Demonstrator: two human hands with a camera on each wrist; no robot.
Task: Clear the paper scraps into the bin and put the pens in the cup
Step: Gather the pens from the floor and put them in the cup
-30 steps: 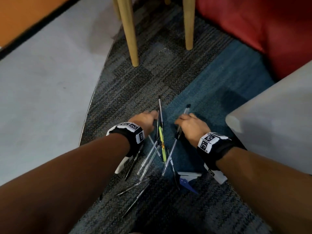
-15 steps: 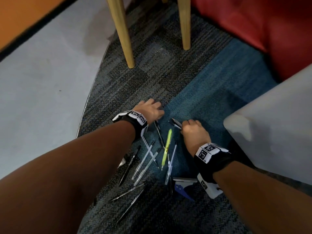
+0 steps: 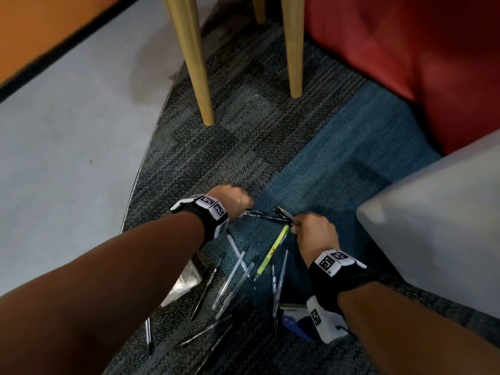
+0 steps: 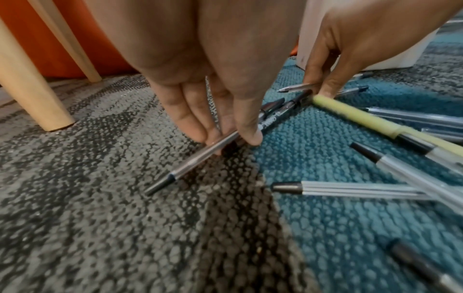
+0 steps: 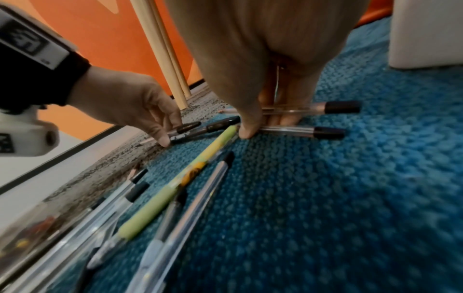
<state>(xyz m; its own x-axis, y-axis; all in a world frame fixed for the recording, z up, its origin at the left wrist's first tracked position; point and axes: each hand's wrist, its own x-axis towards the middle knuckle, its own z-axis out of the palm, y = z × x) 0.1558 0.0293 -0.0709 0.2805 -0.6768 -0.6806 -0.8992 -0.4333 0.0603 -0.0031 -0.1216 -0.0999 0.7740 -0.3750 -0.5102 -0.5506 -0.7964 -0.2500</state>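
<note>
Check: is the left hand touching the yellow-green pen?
Apart. In the left wrist view the left hand pinches a dark pen, with bare carpet between its fingers and the yellow-green pen.

Head view: left hand (image 3: 230, 200) blurred, fingertips and their hold on the dark pens (image 3: 266, 216) unreadable. Clear tub (image 3: 186, 280) half hidden under the left forearm (contents not legible). Blue-and-white scrap (image 3: 293, 316) partly behind the right wrist camera (image 3: 324, 323). Right wrist view: near pens (image 5: 75, 228) smeared, cut by the edge. Print on yellow pen (image 5: 180, 180) too blurred to read.
</note>
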